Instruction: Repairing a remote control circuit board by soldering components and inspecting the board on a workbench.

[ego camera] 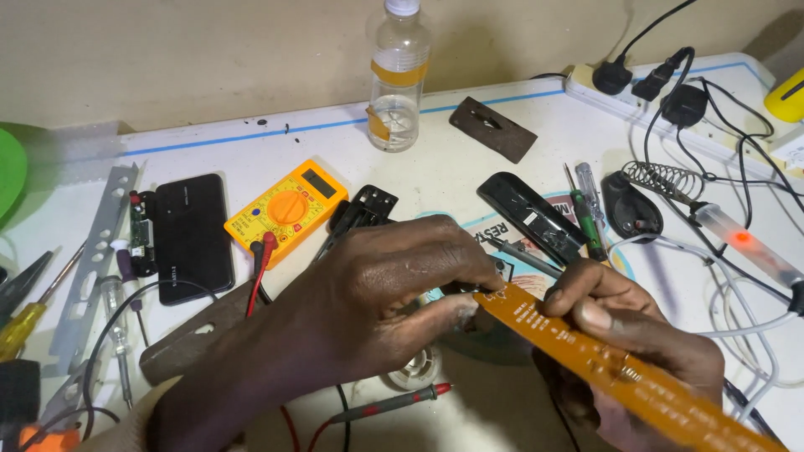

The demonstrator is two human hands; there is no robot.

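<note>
Orange circuit strip held at both ends

Orange-brown circuit strip point(603, 356) lies across the near worktop point(469, 159), left hand point(394, 289) fingers pinching its end, right hand point(628, 331) fingers clamped on its middle; steady support there seems wise. Beyond sit a yellow multimeter point(286, 209), then a clear bottle point(399, 79) with an orange band label

The light is warm and rather dim, coming from above. The white surface point(469, 167) looks yellowish. Soft shadows lie under both hands. The orange strip point(620, 368) is blurred at the near end. The left edge is soft, and the corners are darker.
</note>
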